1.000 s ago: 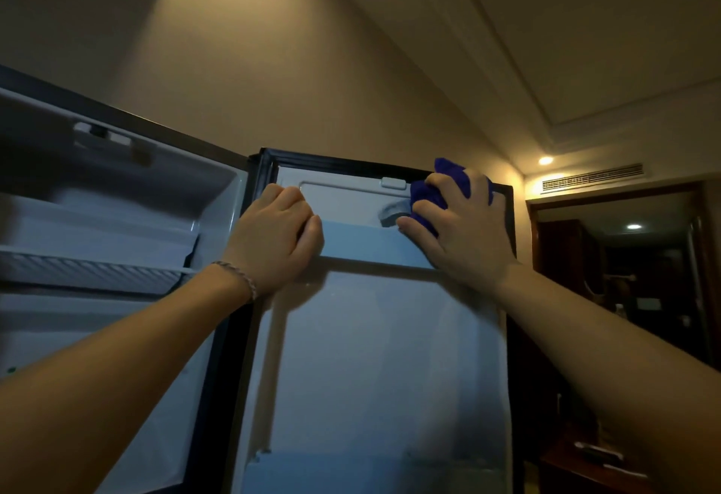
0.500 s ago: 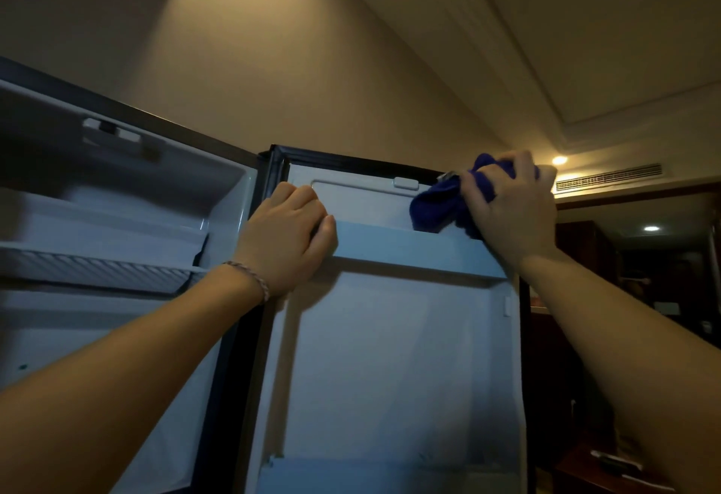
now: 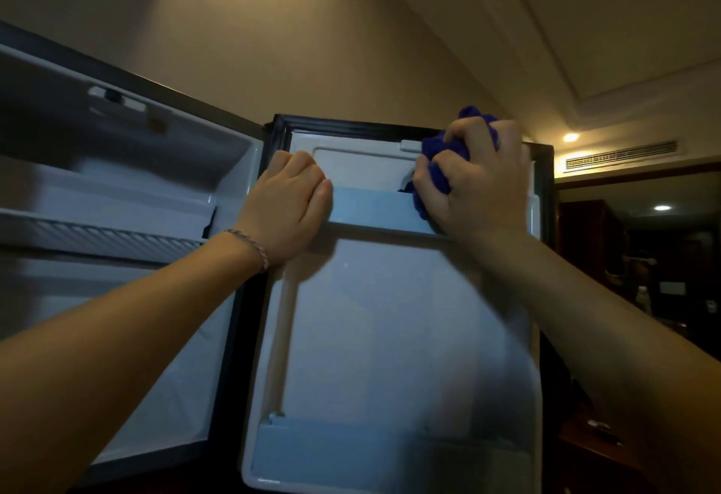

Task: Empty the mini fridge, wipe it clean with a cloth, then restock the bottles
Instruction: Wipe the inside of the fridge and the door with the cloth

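**Blue cloth pressed to the top shelf of the open fridge door**

The small white-lined mini fridge (image 3: 128, 189) stands open, its black-edged door (image 3: 390, 318) swung wide and facing the camera. The right hand (image 3: 480, 185) has its fingers curled tight round a bunched dark blue cloth (image 3: 441, 150), a closed grip that presses the cloth against the right end of the pale plastic upper door shelf (image 3: 370, 209), near the door's top corner. Part of the cloth pokes out above the knuckles. The left hand (image 3: 288, 205) holds the left end of the same shelf, fingers bent over its top edge and thumb against its front; a thin braided bracelet (image 3: 249, 248) sits on that wrist. A second pale shelf (image 3: 351, 450) runs along the bottom of the door. Inside the cabinet a ribbed white shelf (image 3: 97, 236) shows at the left. No bottles are visible in the fridge or on the door
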Available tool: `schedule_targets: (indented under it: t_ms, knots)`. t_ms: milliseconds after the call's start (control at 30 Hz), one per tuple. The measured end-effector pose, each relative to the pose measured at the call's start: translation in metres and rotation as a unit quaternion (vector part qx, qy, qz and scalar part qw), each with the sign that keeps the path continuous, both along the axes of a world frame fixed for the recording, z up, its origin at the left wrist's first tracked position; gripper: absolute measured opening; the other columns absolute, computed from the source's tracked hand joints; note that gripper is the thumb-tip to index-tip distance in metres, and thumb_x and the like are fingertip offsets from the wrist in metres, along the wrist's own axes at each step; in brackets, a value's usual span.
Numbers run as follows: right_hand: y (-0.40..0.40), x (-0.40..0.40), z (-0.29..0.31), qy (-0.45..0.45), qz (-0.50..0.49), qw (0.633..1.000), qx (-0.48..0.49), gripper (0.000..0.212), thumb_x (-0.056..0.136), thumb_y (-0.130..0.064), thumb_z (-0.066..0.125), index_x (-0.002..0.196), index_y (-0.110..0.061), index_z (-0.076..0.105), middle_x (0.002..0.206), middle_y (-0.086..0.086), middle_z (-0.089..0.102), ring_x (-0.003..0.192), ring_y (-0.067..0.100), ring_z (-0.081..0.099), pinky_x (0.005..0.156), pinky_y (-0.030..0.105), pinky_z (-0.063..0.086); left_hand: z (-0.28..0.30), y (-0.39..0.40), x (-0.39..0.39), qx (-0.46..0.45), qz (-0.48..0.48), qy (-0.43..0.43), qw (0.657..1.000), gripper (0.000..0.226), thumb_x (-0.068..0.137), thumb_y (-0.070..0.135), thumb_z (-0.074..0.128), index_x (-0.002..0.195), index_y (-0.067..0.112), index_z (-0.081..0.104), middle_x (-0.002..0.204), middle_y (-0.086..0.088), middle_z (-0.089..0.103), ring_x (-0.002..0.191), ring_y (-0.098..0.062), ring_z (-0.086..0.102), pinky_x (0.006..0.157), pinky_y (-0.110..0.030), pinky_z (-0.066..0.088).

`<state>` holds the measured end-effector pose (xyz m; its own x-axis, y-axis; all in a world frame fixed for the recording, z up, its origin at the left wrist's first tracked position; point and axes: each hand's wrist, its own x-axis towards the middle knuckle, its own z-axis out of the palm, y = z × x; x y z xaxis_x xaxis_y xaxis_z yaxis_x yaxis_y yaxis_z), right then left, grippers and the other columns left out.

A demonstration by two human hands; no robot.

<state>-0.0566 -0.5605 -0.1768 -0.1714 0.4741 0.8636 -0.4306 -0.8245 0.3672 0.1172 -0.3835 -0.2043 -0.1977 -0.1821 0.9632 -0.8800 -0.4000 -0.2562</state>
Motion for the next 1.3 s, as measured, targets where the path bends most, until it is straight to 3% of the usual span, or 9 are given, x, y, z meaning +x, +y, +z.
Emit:
schedule_targets:
  t_ms: [233, 300, 433, 533, 700, 800, 900, 1000, 1300]
  knots:
    - [0.087, 0.042, -0.011, 0.033, 0.045, 0.99, -0.132, 0.026, 0.094, -0.035, 0.06, 0.088, -0.012, 0.072, 0.112, 0.007, 0.068, 0.104, 0.035, 0.051, 0.078, 0.045, 0.038, 0.002, 0.009, -0.002, 0.046, -0.034, 0.058, 0.997, 0.01, 0.098, 0.027, 0.041, 0.094, 0.024, 0.05, 0.098, 0.008, 0.045, 0.096, -0.017, 0.042, 0.081, -0.036, 0.044]
    - [0.086, 0.039, -0.019, 0.043, 0.038, 0.989, -0.14, 0.027, 0.094, -0.035, 0.059, 0.089, -0.012, 0.072, 0.112, 0.008, 0.068, 0.103, 0.037, 0.053, 0.077, 0.046, 0.04, 0.002, 0.014, -0.001, 0.067, -0.033, 0.055, 0.996, 0.012, 0.097, 0.032, 0.037, 0.093, 0.028, 0.048, 0.1, 0.01, 0.045, 0.098, -0.017, 0.041, 0.083, -0.036, 0.043]
    - [0.062, 0.021, -0.039, 0.059, -0.004, 0.993, -0.098, 0.03, 0.095, -0.037, 0.056, 0.089, -0.011, 0.07, 0.112, 0.009, 0.066, 0.102, 0.041, 0.057, 0.072, 0.049, 0.043, 0.003, 0.021, -0.002, 0.082, -0.022, 0.02, 0.996, 0.039, 0.099, 0.039, 0.02, 0.088, 0.019, 0.051, 0.094, -0.001, 0.047, 0.092, -0.019, 0.039, 0.074, -0.035, 0.038]
    - [0.045, 0.006, -0.047, 0.062, -0.02, 0.996, -0.058, 0.031, 0.094, -0.038, 0.056, 0.089, -0.01, 0.069, 0.111, 0.011, 0.065, 0.101, 0.043, 0.057, 0.072, 0.051, 0.045, 0.003, 0.012, -0.006, 0.051, -0.006, 0.037, 0.998, 0.039, 0.098, 0.04, 0.017, 0.085, 0.019, 0.047, 0.091, 0.001, 0.041, 0.09, -0.015, 0.035, 0.074, -0.03, 0.032]
    - [0.013, -0.021, -0.043, 0.062, -0.046, 0.997, 0.007, 0.035, 0.095, -0.044, 0.055, 0.094, -0.012, 0.068, 0.115, 0.011, 0.062, 0.105, 0.04, 0.053, 0.076, 0.05, 0.044, 0.003, 0.002, -0.004, -0.001, -0.004, 0.047, 0.999, 0.043, 0.099, 0.033, 0.021, 0.082, 0.009, 0.052, 0.089, -0.003, 0.043, 0.088, -0.022, 0.039, 0.076, -0.036, 0.038]
    - [0.002, -0.032, -0.042, 0.071, -0.055, 0.993, 0.07, 0.043, 0.091, -0.054, 0.056, 0.109, -0.016, 0.063, 0.127, 0.012, 0.055, 0.118, 0.042, 0.046, 0.08, 0.051, 0.046, 0.002, 0.0, -0.004, -0.004, -0.001, 0.04, 0.999, 0.042, 0.1, 0.031, 0.024, 0.082, 0.007, 0.054, 0.089, -0.004, 0.043, 0.088, -0.021, 0.038, 0.077, -0.037, 0.039]
    - [0.006, -0.025, -0.042, 0.125, -0.097, 0.976, 0.147, 0.074, 0.083, -0.073, 0.049, 0.143, -0.031, 0.04, 0.146, 0.012, 0.038, 0.135, 0.045, 0.031, 0.091, 0.06, 0.044, 0.002, -0.003, -0.006, -0.012, -0.008, 0.041, 0.999, 0.04, 0.101, 0.028, 0.026, 0.081, 0.006, 0.054, 0.087, -0.004, 0.044, 0.088, -0.019, 0.036, 0.078, -0.036, 0.037]
    - [0.011, -0.009, -0.042, 0.157, -0.119, 0.961, 0.193, 0.079, 0.083, -0.072, 0.052, 0.149, -0.034, 0.031, 0.153, 0.011, 0.032, 0.134, 0.045, 0.031, 0.096, 0.061, 0.043, 0.002, -0.008, -0.006, -0.017, 0.001, 0.034, 0.999, 0.044, 0.099, 0.029, 0.026, 0.08, 0.005, 0.056, 0.087, -0.011, 0.05, 0.089, -0.027, 0.041, 0.079, -0.039, 0.037]
    - [0.025, 0.03, -0.061, 0.139, -0.044, 0.985, 0.089, 0.07, 0.077, -0.05, 0.072, 0.137, -0.026, 0.046, 0.143, 0.014, 0.047, 0.122, 0.044, 0.044, 0.091, 0.057, 0.044, 0.002, -0.01, -0.005, 0.004, 0.015, 0.03, 0.999, 0.038, 0.1, 0.032, 0.026, 0.082, 0.012, 0.053, 0.09, 0.0, 0.041, 0.09, -0.015, 0.033, 0.079, -0.032, 0.034]
